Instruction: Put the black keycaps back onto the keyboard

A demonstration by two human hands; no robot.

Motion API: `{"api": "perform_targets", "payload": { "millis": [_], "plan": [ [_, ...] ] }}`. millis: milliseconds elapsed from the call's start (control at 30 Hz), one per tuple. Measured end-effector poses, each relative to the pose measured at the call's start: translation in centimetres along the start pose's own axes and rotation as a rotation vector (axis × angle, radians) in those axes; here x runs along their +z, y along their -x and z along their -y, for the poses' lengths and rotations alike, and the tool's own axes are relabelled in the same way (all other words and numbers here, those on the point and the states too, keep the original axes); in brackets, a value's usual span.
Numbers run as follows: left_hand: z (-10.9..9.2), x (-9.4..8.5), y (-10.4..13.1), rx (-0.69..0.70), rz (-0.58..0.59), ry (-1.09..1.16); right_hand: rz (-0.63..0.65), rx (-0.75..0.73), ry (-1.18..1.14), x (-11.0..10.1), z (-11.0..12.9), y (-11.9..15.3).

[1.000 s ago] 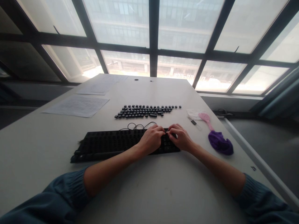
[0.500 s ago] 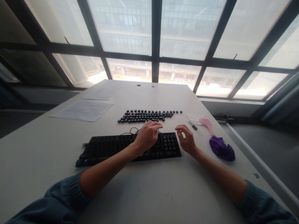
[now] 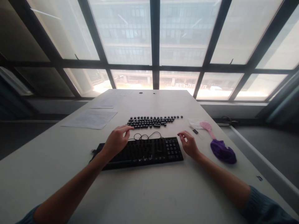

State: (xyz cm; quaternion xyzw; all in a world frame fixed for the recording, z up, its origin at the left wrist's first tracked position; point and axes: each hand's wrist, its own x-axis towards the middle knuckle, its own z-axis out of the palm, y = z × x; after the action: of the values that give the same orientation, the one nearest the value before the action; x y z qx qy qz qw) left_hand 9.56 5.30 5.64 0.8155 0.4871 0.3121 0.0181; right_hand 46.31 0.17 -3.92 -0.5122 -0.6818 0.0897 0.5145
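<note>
My left hand (image 3: 117, 138) reaches over the left part of a black keyboard (image 3: 144, 152). Its index fingertip is at the front left end of several rows of loose black keycaps (image 3: 149, 121); whether it touches one I cannot make out. The thumb looks apart from the fingers. Beside the keyboard's top right corner, my right hand (image 3: 189, 145) hovers with loosely curled fingers, a gap between thumb and forefinger and nothing visible in it. Keys show on the number pad at the right; the rest of the keyboard looks dark. A thin black cable (image 3: 141, 136) loops behind it.
A pink hairbrush (image 3: 206, 126), a purple cloth (image 3: 223, 151) and a small keycap puller-like tool (image 3: 195, 131) lie on the right of the white table (image 3: 149, 193). Printed sheets (image 3: 91, 119) lie on the left. Tall windows stand beyond the table.
My left hand has moved left, from above the keyboard's right part to the left end of the keycaps. My right hand has stayed nearly in place. The view has tilted up slightly.
</note>
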Motion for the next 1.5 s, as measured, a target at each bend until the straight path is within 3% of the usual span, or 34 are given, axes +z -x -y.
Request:
{"api": "perform_targets", "payload": {
  "millis": [200,333,433,600,833,967,1067,1167,1333,1500],
  "plan": [
    [9.4,-3.5,7.4,-0.249,-0.024,-0.157,0.047,0.015,0.006,0.5,0.3,0.4],
    [11.9,-4.9,11.2,-0.440,-0.045,-0.175,0.082,0.041,0.021,0.9,0.2,0.5],
    [11.6,-5.1,12.3,-0.550,-0.024,-0.151,0.111,0.047,0.030,1.1,0.2,0.6],
    [9.7,-4.9,11.7,-0.670,0.040,-0.105,0.172,0.083,0.014,1.1,0.6,0.6],
    [7.4,-3.4,10.8,-0.676,0.005,-0.065,0.119,0.168,0.095,-0.5,0.1,0.1],
    [7.5,-2.6,10.2,-0.657,0.013,-0.063,0.130,0.176,0.243,-0.9,-0.4,-2.4],
    [8.1,-2.2,10.1,-0.636,0.015,-0.044,0.216,0.143,0.296,0.8,-0.6,-5.8],
    [8.5,-2.1,10.4,-0.621,0.003,-0.027,0.279,0.163,0.353,3.9,-0.9,-8.9],
    [7.9,-2.8,11.1,-0.541,-0.060,-0.006,0.253,0.236,0.403,8.3,-1.6,-11.1],
    [6.5,-3.0,11.5,-0.376,-0.086,0.010,0.252,0.268,0.406,8.5,-1.2,-11.3]
  ]
}}
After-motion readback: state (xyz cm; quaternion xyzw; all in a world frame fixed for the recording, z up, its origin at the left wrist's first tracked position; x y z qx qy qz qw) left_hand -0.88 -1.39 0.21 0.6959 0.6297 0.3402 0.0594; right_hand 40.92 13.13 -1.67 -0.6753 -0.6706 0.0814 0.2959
